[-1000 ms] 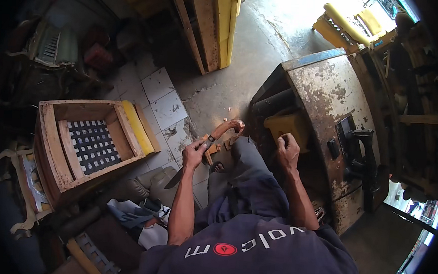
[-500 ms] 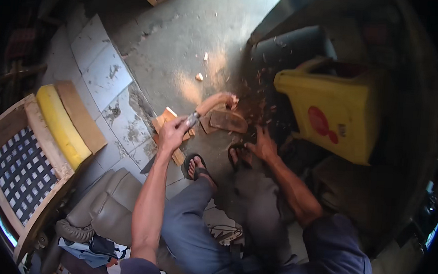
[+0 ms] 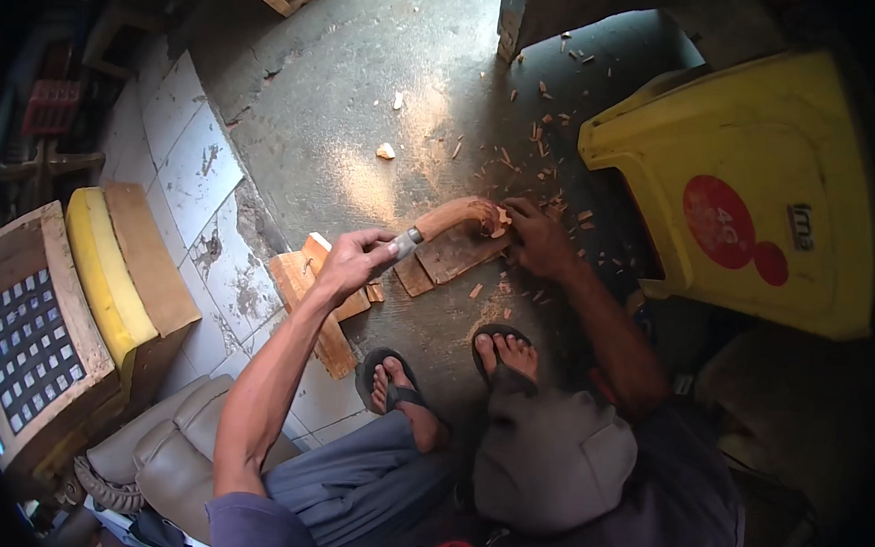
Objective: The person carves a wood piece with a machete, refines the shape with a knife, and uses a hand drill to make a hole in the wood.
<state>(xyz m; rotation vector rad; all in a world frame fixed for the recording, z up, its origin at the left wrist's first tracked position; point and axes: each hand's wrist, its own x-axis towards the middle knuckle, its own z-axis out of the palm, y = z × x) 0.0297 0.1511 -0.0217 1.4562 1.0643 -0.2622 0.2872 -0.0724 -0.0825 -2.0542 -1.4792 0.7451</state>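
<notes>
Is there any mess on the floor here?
Yes. Small wood chips lie scattered over the concrete floor around the curved wood piece that the right hand steadies. The floor tiles beside it look cracked and stained.

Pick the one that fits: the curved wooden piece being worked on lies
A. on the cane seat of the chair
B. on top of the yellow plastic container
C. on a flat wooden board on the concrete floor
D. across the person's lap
C: the curved wooden piece rests on a flat wooden board on the concrete floor, steadied by the right hand while the left hand holds a metal tool to it.
</notes>
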